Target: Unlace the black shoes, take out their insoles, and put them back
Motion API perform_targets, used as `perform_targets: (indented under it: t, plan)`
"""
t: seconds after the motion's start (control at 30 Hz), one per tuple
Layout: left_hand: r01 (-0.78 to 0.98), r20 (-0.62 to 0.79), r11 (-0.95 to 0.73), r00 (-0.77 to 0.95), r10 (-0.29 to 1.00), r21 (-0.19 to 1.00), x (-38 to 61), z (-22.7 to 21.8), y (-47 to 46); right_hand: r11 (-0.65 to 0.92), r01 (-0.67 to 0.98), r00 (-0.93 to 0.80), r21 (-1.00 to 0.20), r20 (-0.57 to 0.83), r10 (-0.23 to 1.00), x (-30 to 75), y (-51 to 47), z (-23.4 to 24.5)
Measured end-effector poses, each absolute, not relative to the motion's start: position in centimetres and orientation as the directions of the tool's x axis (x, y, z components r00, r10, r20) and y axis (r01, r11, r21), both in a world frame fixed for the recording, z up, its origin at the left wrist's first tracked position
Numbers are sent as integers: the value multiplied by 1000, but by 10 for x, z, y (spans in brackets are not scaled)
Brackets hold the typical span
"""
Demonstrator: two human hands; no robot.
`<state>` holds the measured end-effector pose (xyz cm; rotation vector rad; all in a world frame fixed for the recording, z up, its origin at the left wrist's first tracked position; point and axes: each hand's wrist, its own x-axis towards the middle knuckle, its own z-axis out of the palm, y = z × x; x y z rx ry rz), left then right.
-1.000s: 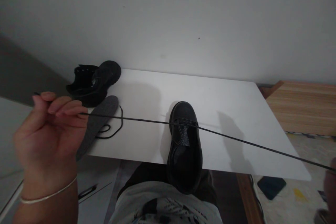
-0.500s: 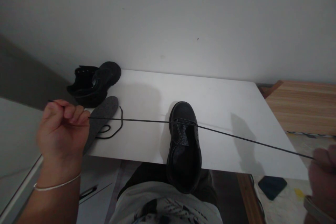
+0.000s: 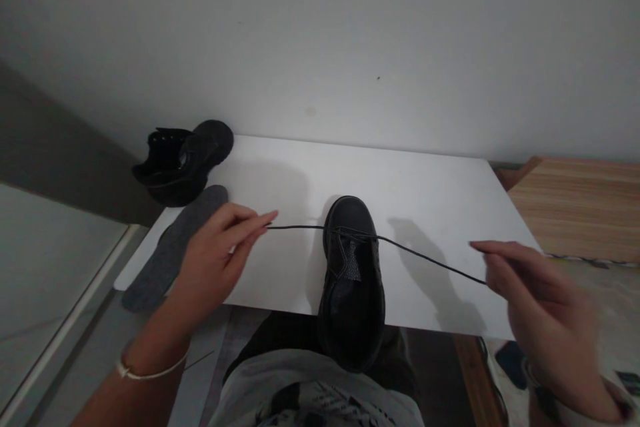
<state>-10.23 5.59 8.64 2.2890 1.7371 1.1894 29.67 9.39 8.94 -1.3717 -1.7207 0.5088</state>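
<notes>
1. Left side of the frame: a grey insole [image 3: 173,250] lies aslant, its lower end jutting past the tabletop's near edge, its right side partly behind the left arm.
2. Upper left, just above it: a black lace-up boot [image 3: 214,141], toe toward the upper right, with bare eyelets along its collar flap.
3. Left of centre: the left hand [image 3: 215,263] pinches a black shoelace [image 3: 295,227] between thumb and fingers; a thin bangle [image 3: 155,373] circles that wrist.
4. Centre: a black leather shoe [image 3: 351,212] stands toe-up-frame on the white tabletop [image 3: 425,187], its heel overhanging the near edge. The lace crosses its front, running out on both sides.
5. Lower right: the right hand [image 3: 550,310], slightly blurred, grips the lace's other stretch, which slopes down to its fingers.
6. Far right, behind that hand: a wood-grain panel [image 3: 585,203].
</notes>
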Motion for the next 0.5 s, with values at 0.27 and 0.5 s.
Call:
perform_targets:
  t: [0.27, 0.5]
  plan:
    - [697, 403, -411, 189, 896, 588, -44, 77, 69, 395, 473, -363, -788, 234, 902, 242, 101, 80]
    - [679, 384, -419, 213, 898, 603, -38, 71, 78, 405, 456, -420, -793, 210, 883, 222, 105, 76]
